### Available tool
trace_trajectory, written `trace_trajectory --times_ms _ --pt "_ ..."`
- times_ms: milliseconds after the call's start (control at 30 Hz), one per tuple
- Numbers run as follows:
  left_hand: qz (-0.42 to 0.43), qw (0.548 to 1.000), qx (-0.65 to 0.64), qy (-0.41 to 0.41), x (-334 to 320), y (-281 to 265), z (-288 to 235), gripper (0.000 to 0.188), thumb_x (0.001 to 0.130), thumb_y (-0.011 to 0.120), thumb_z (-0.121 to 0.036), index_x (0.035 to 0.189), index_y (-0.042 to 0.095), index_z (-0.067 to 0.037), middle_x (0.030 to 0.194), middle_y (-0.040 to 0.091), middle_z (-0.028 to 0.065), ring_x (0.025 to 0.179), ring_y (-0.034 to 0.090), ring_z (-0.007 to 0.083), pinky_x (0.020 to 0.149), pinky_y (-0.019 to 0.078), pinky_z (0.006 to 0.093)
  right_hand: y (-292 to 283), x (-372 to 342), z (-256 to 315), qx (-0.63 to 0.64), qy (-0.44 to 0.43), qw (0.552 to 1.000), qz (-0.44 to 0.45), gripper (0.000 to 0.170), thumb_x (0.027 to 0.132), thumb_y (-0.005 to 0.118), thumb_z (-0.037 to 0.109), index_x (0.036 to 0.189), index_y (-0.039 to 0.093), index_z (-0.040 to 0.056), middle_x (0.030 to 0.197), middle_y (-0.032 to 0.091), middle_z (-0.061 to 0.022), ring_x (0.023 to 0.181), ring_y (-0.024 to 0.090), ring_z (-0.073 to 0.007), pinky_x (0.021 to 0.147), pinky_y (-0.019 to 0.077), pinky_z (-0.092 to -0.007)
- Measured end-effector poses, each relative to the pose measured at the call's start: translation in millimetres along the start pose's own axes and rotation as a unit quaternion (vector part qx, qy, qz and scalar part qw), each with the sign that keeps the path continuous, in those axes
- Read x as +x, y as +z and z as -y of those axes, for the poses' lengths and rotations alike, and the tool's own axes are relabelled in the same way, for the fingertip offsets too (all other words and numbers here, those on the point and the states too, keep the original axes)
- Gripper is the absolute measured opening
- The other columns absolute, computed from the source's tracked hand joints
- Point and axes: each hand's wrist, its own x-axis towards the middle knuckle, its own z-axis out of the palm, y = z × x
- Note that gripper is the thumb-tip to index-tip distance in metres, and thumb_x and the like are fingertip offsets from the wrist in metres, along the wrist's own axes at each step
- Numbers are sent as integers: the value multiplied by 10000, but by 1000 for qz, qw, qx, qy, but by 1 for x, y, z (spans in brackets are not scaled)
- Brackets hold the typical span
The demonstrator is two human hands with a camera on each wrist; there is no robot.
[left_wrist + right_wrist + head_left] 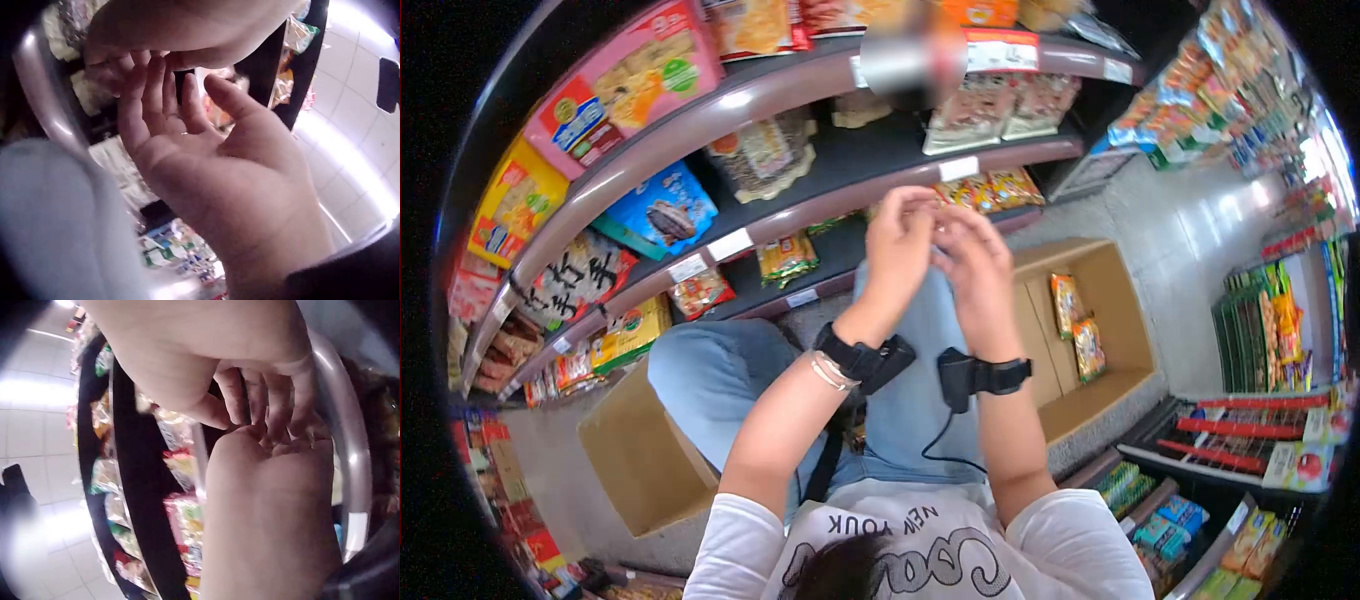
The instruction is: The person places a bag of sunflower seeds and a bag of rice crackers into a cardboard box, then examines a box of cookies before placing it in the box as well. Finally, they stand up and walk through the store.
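Hands (900,250) (980,275) close together, fingers (132,103) loosely bent, near the shelf edge (830,204) and open-topped box (1125,320).

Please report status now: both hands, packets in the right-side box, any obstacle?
Left hand and right hand close together, relaxed, no item visible in them. Two packets lie in cardboard box. Nothing covers them.

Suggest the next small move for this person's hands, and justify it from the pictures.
Perhaps part the hands and lower the right hand toward the snack packet nearest the person in the cardboard box on their right. The left hand and right hand are raised close together with no packet visible in either, and that open box lies on the right hand's side.
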Motion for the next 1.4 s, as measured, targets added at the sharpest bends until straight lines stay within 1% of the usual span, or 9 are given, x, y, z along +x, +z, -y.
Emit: trace_trajectory --times_ms 267,367,433,633,833,1067,1167,1267,1400 --pt "182 977 108 -23 -56 135 86 176 846 574 -31 1021 592 -30 952 645 61 915 605 133 785 468 265 -240 -47 20 141 85 964 -209 370 935 504 241 1253 465 57 1186 562 -111 1036 572 -240 895 462 -384" --pt "204 966 158 24 -63 146 154 171 819 579 -87 982 601 -42 935 664 104 846 650 205 710 502 306 -307 -70 -19 55 202 943 -260 419 950 442 304 1316 436 101 1235 552 -81 1053 563 -249 905 443 -414" --pt "206 959 181 -71 -65 140 199 168 816 580 -96 974 612 -47 917 668 104 846 648 189 712 499 302 -345 -87 -60 -28 312 924 -219 434 968 346 338 1297 475 86 1264 562 -92 1078 571 -253 941 437 -417" --pt "97 885 153 -428 -51 102 233 183 844 569 -124 1007 600 -46 836 635 52 785 609 154 709 486 285 -290 -103 -82 -198 496 845 -33 483 934 431 348 1338 462 86 1356 477 -98 1191 494 -285 911 464 -456" --pt "147 945 168 -238 -48 109 229 194 863 551 -95 1046 568 -35 952 614 69 819 598 157 720 482 261 -290 -97 -106 -238 531 813 -7 494 907 504 364 1288 503 50 1317 496 -110 1165 509 -305 816 537 -449" --pt "173 931 185 -263 -60 123 251 206 851 587 -131 1027 580 -25 965 644 97 890 622 179 786 488 291 -293 -106 -124 -165 537 826 40 497 927 475 368 1253 512 -5 1283 517 -151 1124 540 -312 810 544 -445" --pt "188 923 213 -259 -63 127 258 214 845 600 -157 1014 588 -26 955 655 95 898 628 183 797 486 294 -323 -96 -118 -31 564 824 -48 424 934 479 376 1206 526 53 1159 600 -79 934 611 -232 793 528 -389" --pt "201 914 235 -262 -66 130 263 217 844 604 -171 1009 593 -31 956 660 90 902 630 181 800 484 293 -425 -109 -174 101 385 875 -274 416 960 399 317 1272 446 47 1232 554 -120 1033 586 -288 885 492 -433" --pt "224 902 253 -269 -71 125 268 213 847 602 -169 1011 594 -34 957 661 85 917 626 171 805 479 294 -504 -102 -157 215 218 804 -510 479 944 435 283 1355 322 63 1349 445 -141 1144 520 -333 928 451 -505"
